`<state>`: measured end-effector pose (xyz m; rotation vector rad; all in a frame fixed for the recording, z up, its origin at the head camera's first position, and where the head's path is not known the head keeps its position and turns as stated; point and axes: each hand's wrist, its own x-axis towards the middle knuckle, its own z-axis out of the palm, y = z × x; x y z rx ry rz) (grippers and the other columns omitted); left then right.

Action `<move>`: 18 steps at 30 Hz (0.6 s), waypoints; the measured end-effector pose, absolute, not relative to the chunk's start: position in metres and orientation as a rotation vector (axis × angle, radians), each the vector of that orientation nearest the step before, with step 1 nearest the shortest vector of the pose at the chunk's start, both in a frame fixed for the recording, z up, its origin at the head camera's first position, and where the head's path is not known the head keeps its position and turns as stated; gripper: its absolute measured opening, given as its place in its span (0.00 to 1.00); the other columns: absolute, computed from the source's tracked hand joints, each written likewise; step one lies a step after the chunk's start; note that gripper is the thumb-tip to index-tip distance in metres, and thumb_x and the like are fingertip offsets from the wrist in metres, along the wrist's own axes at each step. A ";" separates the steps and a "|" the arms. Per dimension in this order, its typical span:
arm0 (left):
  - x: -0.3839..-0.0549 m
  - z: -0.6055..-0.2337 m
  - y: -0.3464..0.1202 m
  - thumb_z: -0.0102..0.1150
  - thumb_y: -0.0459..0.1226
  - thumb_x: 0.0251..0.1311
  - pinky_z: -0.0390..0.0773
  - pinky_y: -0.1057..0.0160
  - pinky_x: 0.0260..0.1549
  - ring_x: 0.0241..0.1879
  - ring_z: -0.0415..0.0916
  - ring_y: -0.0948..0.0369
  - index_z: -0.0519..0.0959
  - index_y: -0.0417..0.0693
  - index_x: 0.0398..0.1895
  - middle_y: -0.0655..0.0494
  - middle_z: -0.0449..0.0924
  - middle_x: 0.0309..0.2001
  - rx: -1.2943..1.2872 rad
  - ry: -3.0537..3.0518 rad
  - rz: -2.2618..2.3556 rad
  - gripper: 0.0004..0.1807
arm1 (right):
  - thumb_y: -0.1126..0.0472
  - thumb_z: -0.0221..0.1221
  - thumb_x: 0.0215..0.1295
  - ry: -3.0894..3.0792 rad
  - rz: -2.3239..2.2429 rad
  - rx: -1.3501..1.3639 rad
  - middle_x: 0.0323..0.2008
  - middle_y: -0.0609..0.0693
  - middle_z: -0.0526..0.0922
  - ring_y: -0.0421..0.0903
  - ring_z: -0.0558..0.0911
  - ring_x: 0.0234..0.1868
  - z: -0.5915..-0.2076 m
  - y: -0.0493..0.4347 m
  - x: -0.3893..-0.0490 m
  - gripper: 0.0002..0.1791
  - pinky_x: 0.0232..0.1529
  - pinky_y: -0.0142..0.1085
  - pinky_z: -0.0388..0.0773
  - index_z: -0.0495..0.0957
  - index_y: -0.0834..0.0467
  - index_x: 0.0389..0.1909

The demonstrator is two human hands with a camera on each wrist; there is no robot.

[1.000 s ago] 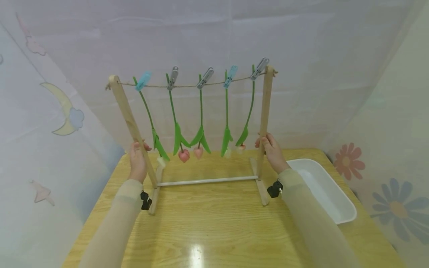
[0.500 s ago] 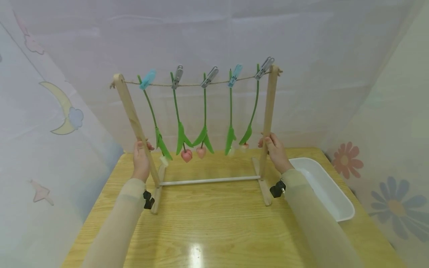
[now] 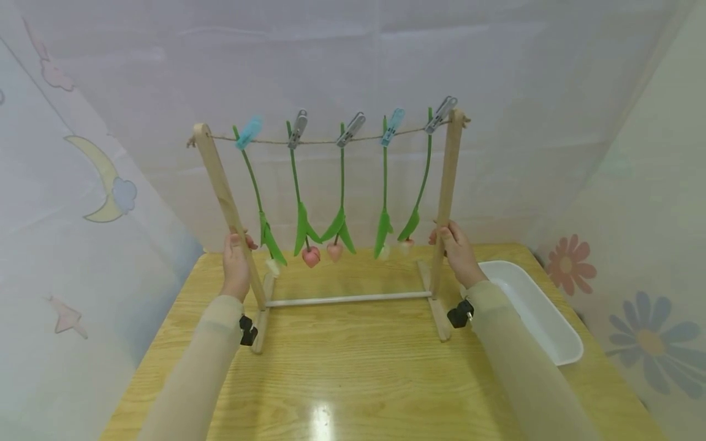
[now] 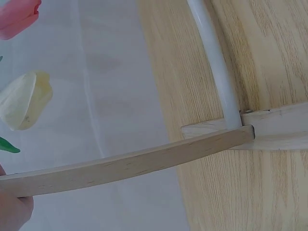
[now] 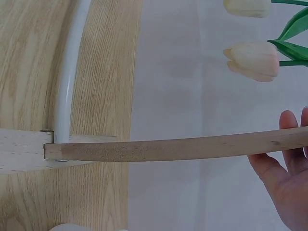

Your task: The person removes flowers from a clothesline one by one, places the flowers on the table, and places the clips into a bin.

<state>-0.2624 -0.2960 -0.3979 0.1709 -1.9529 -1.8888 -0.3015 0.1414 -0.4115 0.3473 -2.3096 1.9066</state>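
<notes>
A wooden drying rack stands upright on the table, with a left post (image 3: 223, 193), a right post (image 3: 449, 168) and a white crossbar (image 3: 347, 299). Twine (image 3: 320, 142) runs between the post tops. Blue clothespins (image 3: 392, 127) and grey clothespins (image 3: 351, 129) hold several artificial tulips upside down on it, among them a pink tulip (image 3: 311, 256) and a white tulip (image 4: 26, 100). My left hand (image 3: 236, 269) grips the left post at mid-height. My right hand (image 3: 462, 256) holds the right post, thumb on one side and fingers (image 5: 288, 120) on the other.
A white plastic tray (image 3: 543, 318) lies on the right of the wooden table (image 3: 331, 380), beside my right forearm. Pale printed sheets (image 3: 342, 61) hang behind and at both sides, close to the table's back edge.
Both hands and the rack have shifted a little to the right, the hanging tulips with them. My grip on the two posts looks the same.
</notes>
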 end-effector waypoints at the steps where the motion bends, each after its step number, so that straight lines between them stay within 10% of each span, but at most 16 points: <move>1: -0.262 -0.398 -0.295 0.24 0.52 0.74 0.62 0.64 0.52 0.41 0.68 0.65 0.66 0.40 0.56 0.64 0.69 0.34 0.167 -1.951 -1.891 0.28 | 0.44 0.37 0.75 -2.310 1.901 0.349 0.38 0.47 0.75 0.41 0.75 0.43 -0.412 0.142 -0.301 0.32 0.41 0.35 0.72 0.61 0.66 0.66; 18: -0.268 -0.404 -0.297 0.27 0.54 0.69 0.65 0.69 0.45 0.36 0.67 0.65 0.64 0.32 0.57 0.57 0.66 0.35 0.081 -1.891 -1.893 0.34 | 0.49 0.36 0.77 -2.312 1.917 0.310 0.36 0.41 0.75 0.38 0.75 0.42 -0.411 0.141 -0.303 0.30 0.44 0.36 0.73 0.60 0.66 0.68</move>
